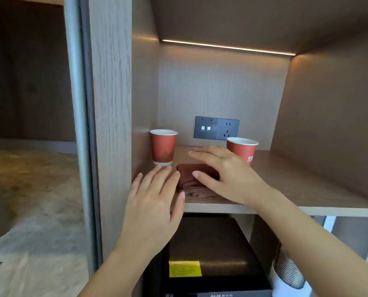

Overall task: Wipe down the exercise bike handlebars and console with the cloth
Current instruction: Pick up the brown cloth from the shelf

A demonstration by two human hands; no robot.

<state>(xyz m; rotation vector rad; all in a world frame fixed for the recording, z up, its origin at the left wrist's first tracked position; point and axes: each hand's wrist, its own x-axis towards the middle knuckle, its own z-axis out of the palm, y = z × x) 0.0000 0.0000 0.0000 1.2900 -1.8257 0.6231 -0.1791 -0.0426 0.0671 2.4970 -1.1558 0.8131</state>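
Observation:
A folded brown cloth [192, 179] lies on a wooden shelf [296, 189] inside a cabinet niche. My right hand [226, 174] hovers over the cloth's right part with fingers spread, the thumb close to its top; whether it touches is unclear. My left hand [157, 198] is open just left of the cloth, at the shelf's front edge, fingers spread and empty. No exercise bike is in view.
Two red paper cups stand on the shelf, one [163, 146] behind my left hand, one [242, 150] behind my right. A socket panel [216, 127] is on the back wall. A dark box [213, 254] sits on the lower shelf. A wooden post [110, 125] bounds the niche's left.

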